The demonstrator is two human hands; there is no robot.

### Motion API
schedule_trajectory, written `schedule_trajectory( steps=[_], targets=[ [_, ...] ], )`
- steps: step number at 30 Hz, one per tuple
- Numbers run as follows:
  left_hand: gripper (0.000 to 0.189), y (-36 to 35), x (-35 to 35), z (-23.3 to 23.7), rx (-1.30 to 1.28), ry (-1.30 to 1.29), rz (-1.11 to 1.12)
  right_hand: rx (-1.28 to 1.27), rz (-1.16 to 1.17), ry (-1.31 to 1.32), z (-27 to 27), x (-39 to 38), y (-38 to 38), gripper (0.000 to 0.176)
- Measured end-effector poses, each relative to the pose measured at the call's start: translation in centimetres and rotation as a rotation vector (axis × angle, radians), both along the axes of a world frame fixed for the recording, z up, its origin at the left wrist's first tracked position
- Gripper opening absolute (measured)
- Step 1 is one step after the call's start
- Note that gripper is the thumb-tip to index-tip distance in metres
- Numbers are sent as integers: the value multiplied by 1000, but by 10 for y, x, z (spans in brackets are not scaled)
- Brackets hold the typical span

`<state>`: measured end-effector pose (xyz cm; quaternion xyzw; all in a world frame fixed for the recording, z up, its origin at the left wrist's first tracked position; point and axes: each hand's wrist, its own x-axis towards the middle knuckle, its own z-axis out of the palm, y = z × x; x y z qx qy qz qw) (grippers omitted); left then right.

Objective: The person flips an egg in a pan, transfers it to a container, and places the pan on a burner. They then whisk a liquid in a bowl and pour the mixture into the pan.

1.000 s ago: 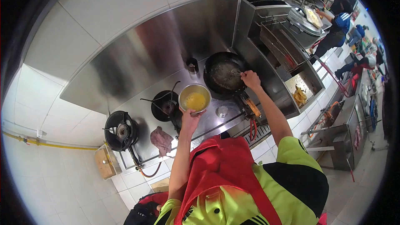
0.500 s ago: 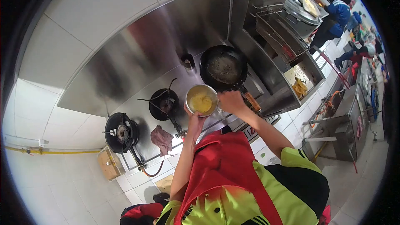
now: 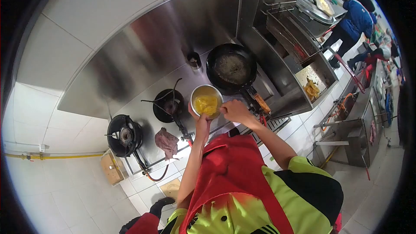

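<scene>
A round metal bowl holding a yellow liquid, which looks like beaten egg, is tilted toward me above the stove's front edge. My left hand grips it from below and the left side. At the bowl's right rim is my right hand, fingers closed around something thin that dips toward the liquid; its kind is too small to tell. Just behind sits a black frying pan with a wooden handle and a film of shiny liquid inside.
Two gas burners, one in the middle and one at left, flank a crumpled brown cloth. A dark cup stands behind. At right is a fryer with a wire basket. A person in blue stands beyond.
My right hand has shifted slightly left and down at the bowl's rim, and the yellow liquid's surface has changed shape. The bowl has moved slightly. At far right, the person in blue has shifted.
</scene>
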<state>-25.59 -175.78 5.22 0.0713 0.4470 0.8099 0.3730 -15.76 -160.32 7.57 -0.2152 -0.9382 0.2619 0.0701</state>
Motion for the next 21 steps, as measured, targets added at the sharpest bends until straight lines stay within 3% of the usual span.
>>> schedule_trajectory(
  steps=[2, 5, 8, 10, 13, 16, 19, 21],
  targets=[
    [91, -1, 2, -4, 0, -3, 9, -48, 69, 14, 2, 0, -4, 20],
    [92, -2, 5, -2, -11, 9, 14, -30, -109, -20, 6, 3, -9, 21],
    [93, -3, 5, -1, -8, 1, 15, -81, 1, -19, 14, 8, -14, 21],
    [93, -4, 6, -4, 10, -30, 12, -99, -155, 31, 13, 6, -11, 19],
    [93, -2, 3, -5, 16, 35, 15, -52, 33, -4, 8, 11, -12, 19],
    [92, -5, 3, -2, 0, -42, 1, -128, -152, 161, 9, 8, -13, 20],
    [91, -2, 2, -7, -59, 83, 8, -86, 40, 72, 9, 12, -10, 18],
    [91, -7, 2, -10, -36, -23, -4, -162, -59, 129, 13, 9, -11, 18]
  ],
)
